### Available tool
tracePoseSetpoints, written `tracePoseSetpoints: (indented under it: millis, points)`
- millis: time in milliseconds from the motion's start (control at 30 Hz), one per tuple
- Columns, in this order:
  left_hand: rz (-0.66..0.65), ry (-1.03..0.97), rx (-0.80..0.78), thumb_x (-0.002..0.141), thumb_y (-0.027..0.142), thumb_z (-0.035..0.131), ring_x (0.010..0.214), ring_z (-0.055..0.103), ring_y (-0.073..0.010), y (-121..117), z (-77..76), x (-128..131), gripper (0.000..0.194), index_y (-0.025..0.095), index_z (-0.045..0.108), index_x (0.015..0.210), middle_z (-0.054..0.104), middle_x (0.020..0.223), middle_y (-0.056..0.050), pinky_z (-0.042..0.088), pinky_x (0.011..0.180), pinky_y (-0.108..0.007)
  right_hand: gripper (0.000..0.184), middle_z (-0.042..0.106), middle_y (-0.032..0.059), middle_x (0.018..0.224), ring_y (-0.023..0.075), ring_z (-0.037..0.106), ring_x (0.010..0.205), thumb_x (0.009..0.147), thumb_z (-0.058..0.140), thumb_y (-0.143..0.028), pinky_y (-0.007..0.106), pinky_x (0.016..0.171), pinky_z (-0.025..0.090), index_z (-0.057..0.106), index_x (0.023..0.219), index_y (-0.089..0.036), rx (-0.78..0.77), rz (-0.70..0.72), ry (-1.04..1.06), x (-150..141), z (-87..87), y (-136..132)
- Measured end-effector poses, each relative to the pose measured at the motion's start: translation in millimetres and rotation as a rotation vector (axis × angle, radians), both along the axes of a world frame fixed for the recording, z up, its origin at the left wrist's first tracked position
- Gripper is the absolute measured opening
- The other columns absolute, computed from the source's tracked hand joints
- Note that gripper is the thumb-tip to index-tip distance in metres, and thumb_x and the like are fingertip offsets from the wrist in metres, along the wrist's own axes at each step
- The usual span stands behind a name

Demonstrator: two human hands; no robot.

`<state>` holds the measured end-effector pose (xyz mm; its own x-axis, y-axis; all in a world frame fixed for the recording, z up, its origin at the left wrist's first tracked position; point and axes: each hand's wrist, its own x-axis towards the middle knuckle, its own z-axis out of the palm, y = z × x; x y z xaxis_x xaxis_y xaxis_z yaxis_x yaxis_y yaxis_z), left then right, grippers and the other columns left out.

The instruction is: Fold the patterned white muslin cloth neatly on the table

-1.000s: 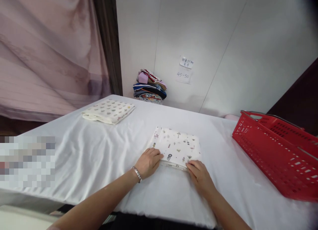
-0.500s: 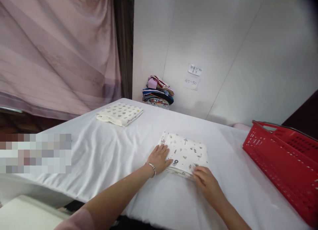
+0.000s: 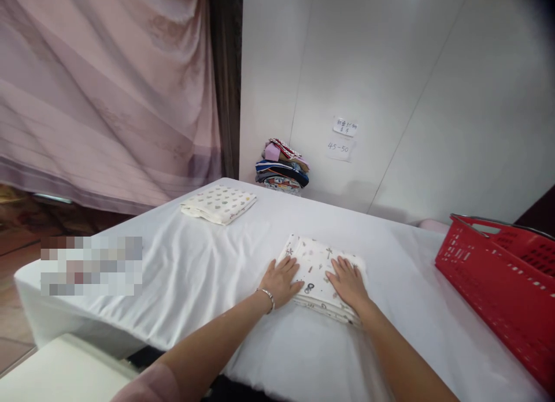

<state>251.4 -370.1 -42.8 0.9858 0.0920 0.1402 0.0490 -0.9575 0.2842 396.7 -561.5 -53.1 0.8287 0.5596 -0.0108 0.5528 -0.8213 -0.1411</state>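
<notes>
A folded white cloth [image 3: 318,265] printed with small dark figures lies on the white-covered table [image 3: 195,286] in front of me. My left hand [image 3: 281,281], with a bracelet at its wrist, rests on the cloth's left edge with its fingers spread. On the right part of the same cloth my right hand [image 3: 348,281] lies flat, fingers apart. Neither hand grips anything. Layered folds show along the cloth's near edge. Farther back on the left lies a second folded white cloth [image 3: 219,204] with a spotted print.
To the right stands a red plastic basket [image 3: 498,292] with a metal handle. Behind the table's far edge rises a pile of folded fabrics [image 3: 281,168] against the wall. A pink curtain [image 3: 108,89] hangs at left. A blurred-out patch [image 3: 93,266] covers the table's left end.
My right hand has left the cloth's near right corner and moved up onto its top, flattening out. My left hand stays at the left edge. The view has shifted slightly.
</notes>
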Motion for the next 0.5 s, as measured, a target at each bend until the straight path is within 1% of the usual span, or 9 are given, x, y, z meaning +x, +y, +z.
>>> tracePoseSetpoints:
  millis: [133, 200, 233, 300, 367, 433, 500]
  points:
    - [-0.009, 0.057, -0.093, 0.085, 0.052, 0.034, 0.134, 0.019, -0.0229, 4, 5.7, 1, 0.053, 0.027, 0.038, 0.131, 0.029, 0.144, -0.002, 0.016, 0.107, -0.051, 0.053, 0.023, 0.004, 0.146, 0.0217, 0.014, 0.135, 0.087, 0.031, -0.046, 0.044, 0.108, 0.012, 0.036, 0.135, -0.024, 0.008, -0.004, 0.054, -2, 7.2, -7]
    - [-0.007, 0.077, -0.162, 0.083, 0.052, 0.037, 0.134, 0.02, -0.0216, 9, 8.6, 3, 0.054, 0.025, 0.04, 0.13, 0.029, 0.144, -0.002, 0.019, 0.107, -0.045, 0.053, 0.025, 0.006, 0.145, 0.0239, 0.015, 0.134, 0.085, 0.034, -0.046, 0.046, 0.107, 0.014, 0.041, 0.132, -0.024, 0.021, -0.058, 0.048, -5, 9.0, -19]
    - [0.016, 0.06, -0.193, 0.083, 0.051, 0.038, 0.133, 0.022, -0.0206, 12, 9.8, 4, 0.053, 0.024, 0.042, 0.129, 0.03, 0.144, -0.002, 0.021, 0.107, -0.041, 0.054, 0.024, 0.0078, 0.145, 0.0257, 0.015, 0.134, 0.084, 0.036, -0.047, 0.047, 0.106, 0.015, 0.042, 0.132, -0.022, 0.038, -0.108, 0.032, -6, 8.1, -27]
    - [0.127, -0.005, -0.231, 0.084, 0.044, 0.04, 0.129, 0.029, -0.0198, 17, 11.5, 6, 0.049, 0.02, 0.045, 0.126, 0.035, 0.141, -0.005, 0.027, 0.105, -0.033, 0.06, 0.023, 0.0119, 0.145, 0.0289, 0.017, 0.133, 0.082, 0.039, -0.049, 0.046, 0.105, 0.02, 0.039, 0.133, -0.019, 0.115, -0.231, 0.027, -10, 3.1, -45]
    - [0.293, -0.019, -0.242, 0.084, 0.037, 0.039, 0.121, 0.04, -0.0215, 21, 11.5, 9, 0.044, 0.017, 0.048, 0.122, 0.046, 0.131, -0.009, 0.033, 0.099, -0.032, 0.067, 0.025, 0.0148, 0.144, 0.0293, 0.025, 0.131, 0.08, 0.039, -0.05, 0.042, 0.104, 0.026, 0.033, 0.136, -0.014, 0.232, -0.303, 0.083, -16, -4.4, -60]
    - [0.405, 0.036, -0.24, 0.085, 0.034, 0.036, 0.111, 0.048, -0.0233, 22, 10.3, 11, 0.042, 0.016, 0.049, 0.12, 0.054, 0.118, -0.012, 0.038, 0.093, -0.034, 0.069, 0.032, 0.0138, 0.141, 0.0272, 0.032, 0.127, 0.079, 0.04, -0.049, 0.038, 0.103, 0.029, 0.031, 0.137, -0.012, 0.352, -0.302, 0.144, -19, -11.4, -71]
    - [0.439, 0.082, -0.227, 0.085, 0.033, 0.034, 0.106, 0.051, -0.024, 19, 9.1, 10, 0.042, 0.015, 0.047, 0.121, 0.055, 0.113, -0.012, 0.039, 0.09, -0.035, 0.066, 0.04, 0.0098, 0.137, 0.0247, 0.038, 0.124, 0.076, 0.043, -0.043, 0.035, 0.102, 0.031, 0.035, 0.135, -0.014, 0.443, -0.272, 0.164, -19, -15.4, -77]
